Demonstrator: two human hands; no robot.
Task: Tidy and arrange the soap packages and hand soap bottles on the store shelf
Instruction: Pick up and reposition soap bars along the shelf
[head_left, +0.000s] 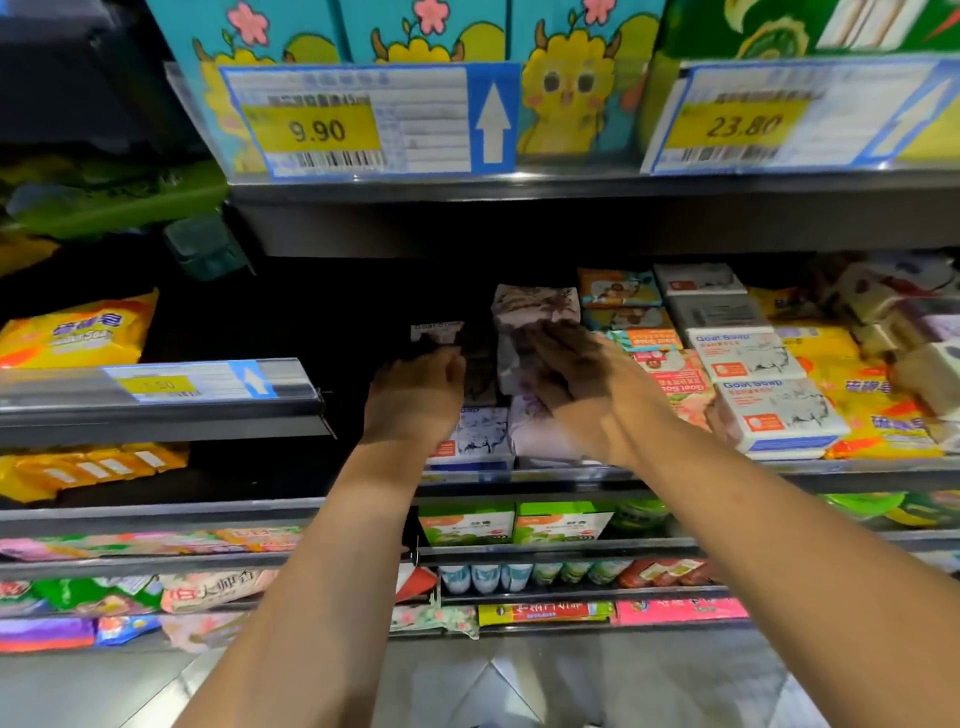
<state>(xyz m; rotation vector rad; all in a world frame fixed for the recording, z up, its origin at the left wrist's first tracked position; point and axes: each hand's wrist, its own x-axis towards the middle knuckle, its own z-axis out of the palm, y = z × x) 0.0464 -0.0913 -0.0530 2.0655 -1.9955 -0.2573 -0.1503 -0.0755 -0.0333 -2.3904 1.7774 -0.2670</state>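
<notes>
Both my hands reach into the middle shelf (857, 470). My left hand (415, 397) grips a white Goat Soap box (434, 332) deep in the dark gap on the left. My right hand (576, 374) lies with straight fingers on a stack of pale lilac soap packages (535, 306); one more lilac package (535, 436) sits at the shelf front below it. Another white Goat Soap box (480, 434) lies under my left wrist. To the right stand two rows of Goat Soap boxes (779, 415).
Orange and pink soap packs (670, 374) sit between the lilac stack and the white boxes. Yellow soap bags lie at the right (857, 410) and on the left shelf (72, 332). The upper shelf edge with price tags (363, 124) overhangs closely. Lower shelves hold green boxes (514, 522).
</notes>
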